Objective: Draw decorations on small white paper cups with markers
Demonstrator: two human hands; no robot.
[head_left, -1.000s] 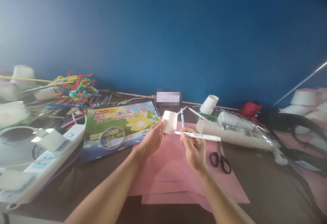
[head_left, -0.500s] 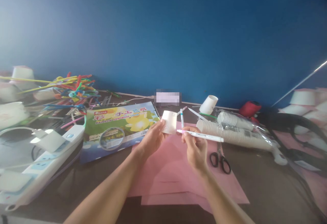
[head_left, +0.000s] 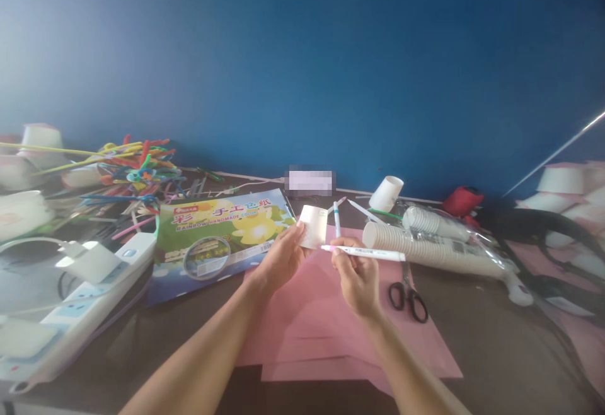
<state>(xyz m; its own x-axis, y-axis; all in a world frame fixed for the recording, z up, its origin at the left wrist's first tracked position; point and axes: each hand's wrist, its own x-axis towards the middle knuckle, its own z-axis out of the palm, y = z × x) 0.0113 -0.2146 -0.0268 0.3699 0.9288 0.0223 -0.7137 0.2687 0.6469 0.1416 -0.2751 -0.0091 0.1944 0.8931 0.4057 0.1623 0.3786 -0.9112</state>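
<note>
A small white paper cup [head_left: 314, 224] is held by my left hand [head_left: 285, 252], whose fingers grip its left side above pink paper [head_left: 321, 314]. My right hand [head_left: 357, 276] pinches a white marker [head_left: 373, 253] with a pink tip. That tip points left and lies close to the lower right edge of the cup; whether they touch I cannot tell. Beyond my right hand, another marker [head_left: 337, 218] with a blue band lies on the table. Black-handled scissors [head_left: 408, 300] rest on the pink paper's right part.
A colour-paper pack [head_left: 222, 238] lies left, beside a power strip [head_left: 89, 304] and pipe cleaners [head_left: 142, 163]. To the right are stacked cups [head_left: 435, 252] in plastic and a single upturned cup [head_left: 386, 193]. A blue wall [head_left: 302, 68] rises behind.
My right hand has moved slightly left and down with the marker, bringing its tip nearer the cup's lower edge. My left hand and the cup look nearly unchanged.
</note>
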